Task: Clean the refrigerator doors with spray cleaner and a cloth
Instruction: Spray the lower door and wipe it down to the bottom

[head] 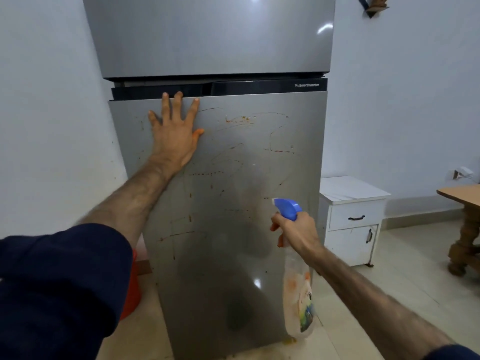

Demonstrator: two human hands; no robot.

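Our left hand [174, 131] lies flat with its fingers [166, 105] straight and spread apart, pressed against the upper left part of the lower refrigerator door [233, 203], the fingertips reaching its top edge. Our right hand [296, 231] has its fingers curled tight round the neck of the spray bottle [297, 294], one at the trigger under the blue nozzle head [287, 207], which points at the door from just beside its right edge. The clear bottle hangs down below our grip. The grey door carries thin reddish-orange streaks and drips across most of its face. Above it sits the upper door [207, 35]. To the right stands a white cabinet [353, 219] against the wall, and a wooden tabletop [462, 194] further right. An orange object [131, 289] shows behind our left sleeve [59, 289]
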